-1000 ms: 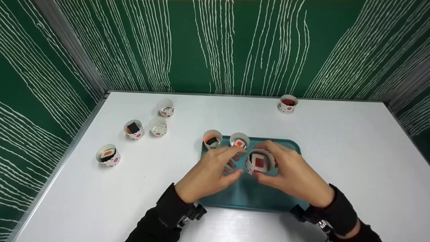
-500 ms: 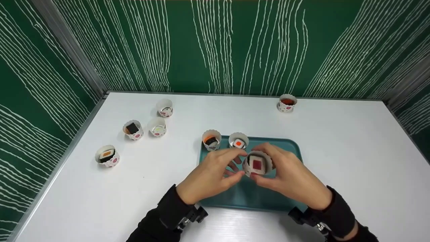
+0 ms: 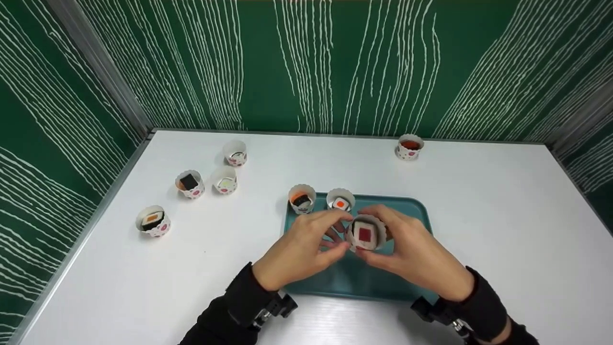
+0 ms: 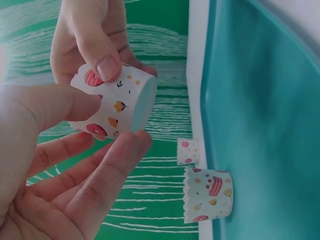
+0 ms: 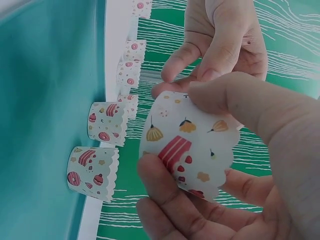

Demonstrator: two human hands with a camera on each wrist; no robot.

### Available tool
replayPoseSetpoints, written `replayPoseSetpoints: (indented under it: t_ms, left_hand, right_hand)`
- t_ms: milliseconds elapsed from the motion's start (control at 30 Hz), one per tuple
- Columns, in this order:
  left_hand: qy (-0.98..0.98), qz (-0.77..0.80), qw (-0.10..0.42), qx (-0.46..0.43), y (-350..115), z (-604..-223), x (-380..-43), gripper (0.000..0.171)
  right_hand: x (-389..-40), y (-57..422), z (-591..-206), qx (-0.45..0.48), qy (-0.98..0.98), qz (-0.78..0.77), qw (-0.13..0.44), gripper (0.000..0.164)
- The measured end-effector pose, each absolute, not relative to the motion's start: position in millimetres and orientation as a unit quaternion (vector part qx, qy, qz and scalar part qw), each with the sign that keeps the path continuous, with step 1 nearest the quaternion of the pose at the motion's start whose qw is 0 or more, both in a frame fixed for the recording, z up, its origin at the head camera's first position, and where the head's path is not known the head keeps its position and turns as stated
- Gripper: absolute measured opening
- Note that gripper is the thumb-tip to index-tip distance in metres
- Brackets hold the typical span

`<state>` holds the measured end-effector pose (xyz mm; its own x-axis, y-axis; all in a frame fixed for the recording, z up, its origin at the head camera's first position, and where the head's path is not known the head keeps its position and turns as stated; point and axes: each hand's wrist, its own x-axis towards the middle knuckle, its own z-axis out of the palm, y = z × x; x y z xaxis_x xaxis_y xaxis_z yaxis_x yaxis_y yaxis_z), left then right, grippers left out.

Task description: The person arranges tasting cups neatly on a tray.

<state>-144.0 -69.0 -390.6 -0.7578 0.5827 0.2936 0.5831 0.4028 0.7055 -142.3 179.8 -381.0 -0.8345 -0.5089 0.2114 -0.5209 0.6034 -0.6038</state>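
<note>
Over the teal tray, my right hand (image 3: 412, 242) grips a white paper baking cup (image 5: 192, 145) printed with cakes and flowers. Inside lies a sushi-like piece (image 3: 365, 235), white with a red square on top. My left hand (image 3: 306, 244) holds the same cup from its left side, thumb and forefinger at its wall and base. The cup is tilted with its mouth toward the head camera. Two more cups stand on the tray's back edge: one (image 3: 302, 199) with an orange and black piece, one (image 3: 340, 200) with a white piece bearing an orange dot.
The teal tray (image 3: 335, 282) lies on a white table (image 3: 503, 215). Several filled cups stand at left, among them one with a black-wrapped piece (image 3: 153, 221). Another cup (image 3: 409, 147) stands near the back edge. A green wall (image 3: 268, 72) with white lines rises behind.
My right hand has brought the cup slightly left, up against my left fingers. The left hand has barely moved and now takes hold of it too.
</note>
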Motion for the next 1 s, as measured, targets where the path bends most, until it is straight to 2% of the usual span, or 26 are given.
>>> replayPoseSetpoints:
  t_ms: [367,567,733,1000]
  left_hand:
    - [-0.833,-0.441,-0.010,-0.333,-69.8,-390.8,-144.6,0.040]
    - [-0.828,-0.448,-0.010,-0.338,-70.1,-391.9,-145.7,0.045]
    - [-0.829,-0.444,-0.003,-0.339,-69.2,-392.6,-146.5,0.048]
    - [-0.844,-0.422,0.018,-0.330,-69.0,-394.9,-145.0,0.055]
  right_hand:
    - [-142.6,181.4,-380.8,0.290,-0.895,0.340,0.003,0.068]
    - [-143.3,185.1,-379.4,0.298,-0.884,0.360,-0.004,0.069]
    - [-144.6,186.8,-378.4,0.289,-0.884,0.368,-0.008,0.065]
    - [-145.7,185.9,-378.9,0.267,-0.893,0.363,-0.003,0.048]
